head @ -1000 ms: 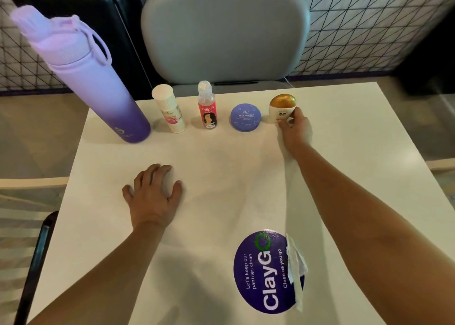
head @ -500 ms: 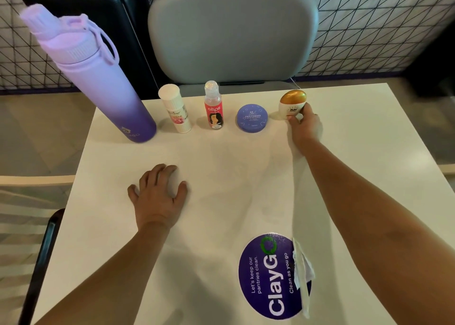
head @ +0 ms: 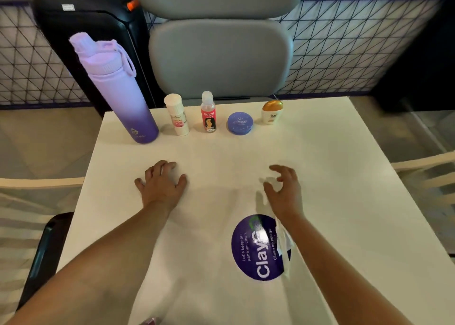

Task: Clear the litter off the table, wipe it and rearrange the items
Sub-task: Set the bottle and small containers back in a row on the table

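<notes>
Bottles [head: 208,111] stand upright in a row across the table's [head: 332,152] far edge; both hands' [head: 161,184] [head: 285,189] grip empty, fingers loose.

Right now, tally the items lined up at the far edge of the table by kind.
Water bottle: 1
Small upright bottles: 2, white and pink-labelled
Round blue compact: 1
Gold-capped jar: 1
Total: 5

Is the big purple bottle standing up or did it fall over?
Standing up. The purple bottle rests on its base on the table, lid on top, leaning only from the wide lens.
</notes>
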Available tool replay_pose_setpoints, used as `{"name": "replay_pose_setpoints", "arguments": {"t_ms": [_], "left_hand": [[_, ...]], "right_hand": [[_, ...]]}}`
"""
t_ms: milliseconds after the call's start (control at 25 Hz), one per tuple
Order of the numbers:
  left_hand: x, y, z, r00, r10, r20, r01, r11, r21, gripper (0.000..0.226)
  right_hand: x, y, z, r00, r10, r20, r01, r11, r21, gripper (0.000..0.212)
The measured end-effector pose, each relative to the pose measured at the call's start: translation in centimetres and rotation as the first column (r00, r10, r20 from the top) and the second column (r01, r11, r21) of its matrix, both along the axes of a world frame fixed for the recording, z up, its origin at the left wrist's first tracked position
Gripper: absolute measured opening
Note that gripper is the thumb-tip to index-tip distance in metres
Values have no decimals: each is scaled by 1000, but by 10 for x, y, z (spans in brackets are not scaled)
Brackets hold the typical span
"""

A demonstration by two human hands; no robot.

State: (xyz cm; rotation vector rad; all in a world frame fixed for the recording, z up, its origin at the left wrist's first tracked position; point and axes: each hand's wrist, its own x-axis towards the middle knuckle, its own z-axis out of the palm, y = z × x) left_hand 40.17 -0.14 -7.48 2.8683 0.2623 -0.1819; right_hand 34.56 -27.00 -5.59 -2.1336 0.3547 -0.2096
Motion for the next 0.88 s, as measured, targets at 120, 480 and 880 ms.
{"name": "replay_pose_setpoints", "arguments": {"t_ms": [120, 480, 880], "left_hand": [[3, 5, 36, 947, -58, -315, 28, 995, -98, 59], [-187, 78, 122, 964, 96, -248, -246, 674, -696, 21], [-274, 62, 100, 999, -24, -24, -2, 674, -739, 19]], "right_hand": [[-88, 47, 3, 967, 177, -182, -180, 984, 1, 35], [-188, 163, 40, 718, 616, -325, -661, 749, -41, 63], [-208, 204, 43, 794, 518, -319, -470, 855, 221, 26]]}}
